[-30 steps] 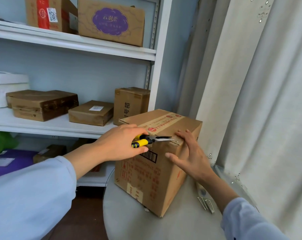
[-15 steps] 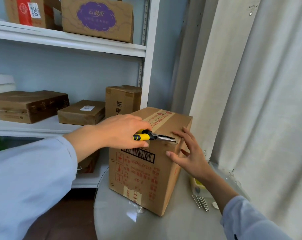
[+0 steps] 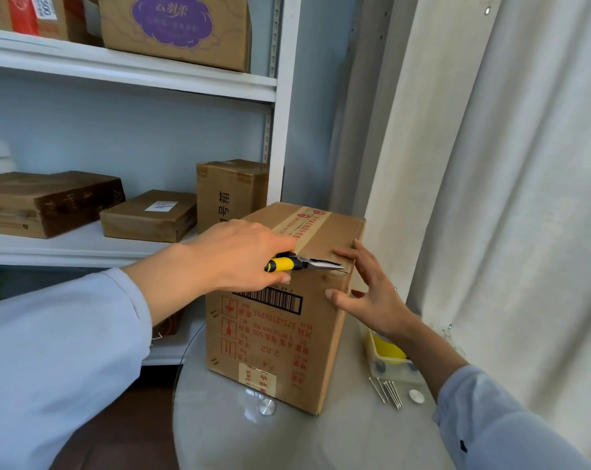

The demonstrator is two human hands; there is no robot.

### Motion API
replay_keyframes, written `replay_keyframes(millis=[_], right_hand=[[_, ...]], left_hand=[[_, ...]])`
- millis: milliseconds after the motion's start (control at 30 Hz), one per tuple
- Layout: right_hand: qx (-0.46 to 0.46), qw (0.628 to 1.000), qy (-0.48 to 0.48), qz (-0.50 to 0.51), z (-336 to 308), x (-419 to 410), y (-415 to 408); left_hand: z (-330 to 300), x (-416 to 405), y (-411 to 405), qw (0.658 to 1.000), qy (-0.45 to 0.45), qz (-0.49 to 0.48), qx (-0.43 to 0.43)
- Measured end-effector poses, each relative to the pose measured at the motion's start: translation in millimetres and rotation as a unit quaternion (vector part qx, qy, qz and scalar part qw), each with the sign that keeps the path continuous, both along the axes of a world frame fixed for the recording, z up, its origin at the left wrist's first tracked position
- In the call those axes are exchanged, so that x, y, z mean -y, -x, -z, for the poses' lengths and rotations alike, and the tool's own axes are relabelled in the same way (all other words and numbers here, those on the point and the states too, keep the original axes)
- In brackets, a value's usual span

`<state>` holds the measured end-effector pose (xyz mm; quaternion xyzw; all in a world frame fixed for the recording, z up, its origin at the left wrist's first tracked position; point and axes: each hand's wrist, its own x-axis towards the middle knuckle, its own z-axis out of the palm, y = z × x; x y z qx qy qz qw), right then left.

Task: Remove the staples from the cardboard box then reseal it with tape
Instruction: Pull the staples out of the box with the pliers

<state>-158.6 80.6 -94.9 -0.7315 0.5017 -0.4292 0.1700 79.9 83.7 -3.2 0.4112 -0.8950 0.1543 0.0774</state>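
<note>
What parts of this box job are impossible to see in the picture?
All from the head view:
- Staples: too small to make out where the pliers tip meets the cardboard box edge.
- Pliers handles: mostly covered by the left hand.
- Box's far sides: turned away.
- Yellow-and-clear container: partly behind the right hand and forearm; contents unclear.
- Tape roll: none identifiable.

The cardboard box (image 3: 280,334) is matt brown corrugated board with red print, and a slightly shiny printed tape strip (image 3: 301,222) runs along its top. The pliers (image 3: 304,263) have bare steel tips and yellow-and-black rubbery handles. The round surface (image 3: 321,442) is smooth, glossy glass. Thin metal nails (image 3: 387,391) glint on it. The curtain (image 3: 507,198) is soft, matt cloth.
</note>
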Motion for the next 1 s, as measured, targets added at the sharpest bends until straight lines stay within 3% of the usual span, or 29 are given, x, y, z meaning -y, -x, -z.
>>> replay_keyframes(millis=[267, 567, 700, 1000], right_hand=[[0.011, 1.000, -0.006, 0.008, 1, -2, -4], [0.008, 1.000, -0.016, 0.012, -2, -6, -7], [0.011, 1.000, -0.017, 0.001, -1, -3, -3], [0.007, 1.000, -0.013, 0.005, 1, -3, -3]], left_hand=[[7, -13, 7, 0.998, -0.022, -0.052, -0.023], [45, -34, 14, 0.990, 0.036, -0.074, -0.118], [27, -27, 9, 0.993, -0.017, -0.070, -0.091], [5, -19, 9, 0.998, 0.003, -0.057, -0.008]])
